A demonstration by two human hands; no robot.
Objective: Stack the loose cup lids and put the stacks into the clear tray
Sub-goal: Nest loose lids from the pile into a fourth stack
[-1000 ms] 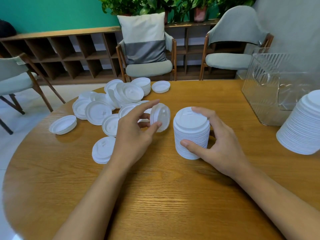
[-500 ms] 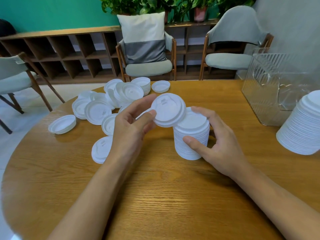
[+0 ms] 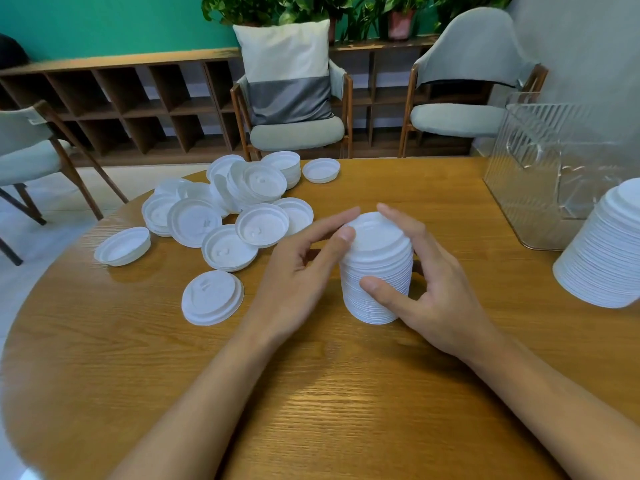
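the round wooden table (image 3: 311, 393) bears everything. the clear tray (image 3: 540, 188) stands at its far right with no lids visible inside. just in front of the tray, at the right edge of view, a tall finished pile (image 3: 609, 251) sits on the table and not in the tray. the loose lids (image 3: 225, 216) lie scattered and overlapping at the far left, some face up, some face down, a few half nested.

the stack (image 3: 377, 271) stands upright at centre between both hands, its long axis vertical. the tray lies to its right and further back, so the right hand is the nearer one for carrying it over. the loose lids lie to its left, within the left hand's reach. many lids remain, so the stacking looks far from done.

the right hand (image 3: 440, 289) grips the stack: its thumb (image 3: 374, 284) presses the near side, and its other fingers curl round the far side and over the top rim. the left hand (image 3: 298, 271) has thumb and forefinger parted about the width of the rim, lightly pinching the left edge of the top lid (image 3: 375, 230). its other fingers are folded in and hold nothing. the top lid looks seated level.
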